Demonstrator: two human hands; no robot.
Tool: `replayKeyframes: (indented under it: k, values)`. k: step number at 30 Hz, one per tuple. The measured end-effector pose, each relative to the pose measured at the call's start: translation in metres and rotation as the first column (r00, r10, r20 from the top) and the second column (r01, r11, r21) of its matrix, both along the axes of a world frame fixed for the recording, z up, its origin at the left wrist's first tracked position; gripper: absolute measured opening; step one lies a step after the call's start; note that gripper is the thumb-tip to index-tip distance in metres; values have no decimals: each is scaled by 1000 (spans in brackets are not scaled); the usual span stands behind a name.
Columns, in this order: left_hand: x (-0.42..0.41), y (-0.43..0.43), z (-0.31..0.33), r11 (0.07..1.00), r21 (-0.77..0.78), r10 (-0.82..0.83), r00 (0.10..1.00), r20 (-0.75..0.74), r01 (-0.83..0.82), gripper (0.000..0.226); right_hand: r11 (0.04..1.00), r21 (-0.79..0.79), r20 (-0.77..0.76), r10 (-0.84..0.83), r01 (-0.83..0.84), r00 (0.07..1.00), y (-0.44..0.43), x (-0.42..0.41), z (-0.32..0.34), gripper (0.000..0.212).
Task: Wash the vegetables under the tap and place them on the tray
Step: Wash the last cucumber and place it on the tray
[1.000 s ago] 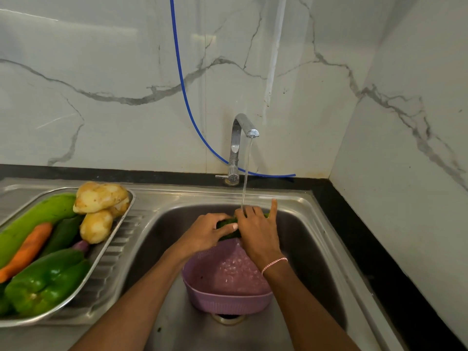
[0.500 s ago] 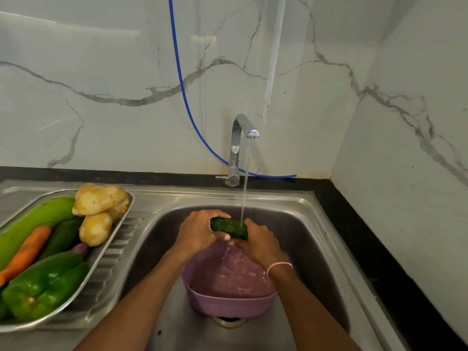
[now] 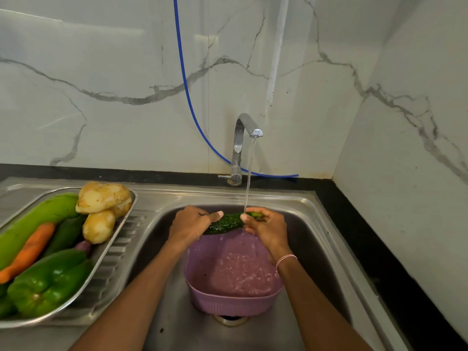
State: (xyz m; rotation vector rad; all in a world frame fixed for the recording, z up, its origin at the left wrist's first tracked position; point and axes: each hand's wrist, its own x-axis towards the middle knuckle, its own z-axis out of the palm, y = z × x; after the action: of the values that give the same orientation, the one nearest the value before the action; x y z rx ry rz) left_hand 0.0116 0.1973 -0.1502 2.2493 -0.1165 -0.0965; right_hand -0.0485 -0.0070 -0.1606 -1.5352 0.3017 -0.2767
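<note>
Left hand (image 3: 190, 224) and right hand (image 3: 269, 228): I grip a cucumber (image 3: 226, 223) over the purple colander (image 3: 228, 304), steel sink (image 3: 319, 231); lower-left tray (image 3: 121, 228) holds potatoes (image 3: 101, 196), carrot (image 3: 31, 252), bell pepper (image 3: 50, 283).

- Left hand (image 3: 192, 224) and right hand (image 3: 268, 228) grip a cucumber (image 3: 226, 222) under the tap (image 3: 247, 130) stream.
- Purple colander (image 3: 228, 304) sits below, at 6 o'clock.
- Tray (image 3: 121, 225) of vegetables lies at 9 o'clock.

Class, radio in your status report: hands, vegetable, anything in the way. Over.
Holding the cucumber: left grip, right grip. Under running tap, above purple colander. Tray to the left, holding vegetables; nothing seen between.
</note>
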Motion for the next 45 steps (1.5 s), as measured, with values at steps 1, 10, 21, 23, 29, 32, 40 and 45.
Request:
replayKeyframes:
  k: [1,10,21,23,29,32,40,45]
  values:
    - [-2,2,2,1000,-23,-19,999,-35,18,61,1000,19,3,1,-1,1000,-2,1,-1,24]
    - [-8,7,10,989,-115,-134,918,-373,97,60,978,191,42,-88,79,995,-4,3,-3,11]
    - [-2,13,2,991,-109,-115,917,-381,79,56,983,168,-129,96,-74,987,-7,-5,1,44]
    - [-2,12,0,992,-87,-115,936,-334,91,58,971,164,-159,198,-172,967,2,-5,-2,40]
    - [4,17,-8,982,-187,-12,993,-118,-11,54,953,145,-287,298,-266,910,8,-11,-2,39]
    - [-1,11,-10,980,-200,-38,995,-94,19,50,908,132,-439,413,-397,798,14,-23,-1,50]
    - [-17,-2,-24,925,-376,-11,984,-176,-57,36,819,-358,-509,232,-449,829,4,-38,26,36]
    - [-45,14,-9,877,-481,-133,965,-227,7,25,917,-325,-334,116,-230,935,-12,-54,46,37]
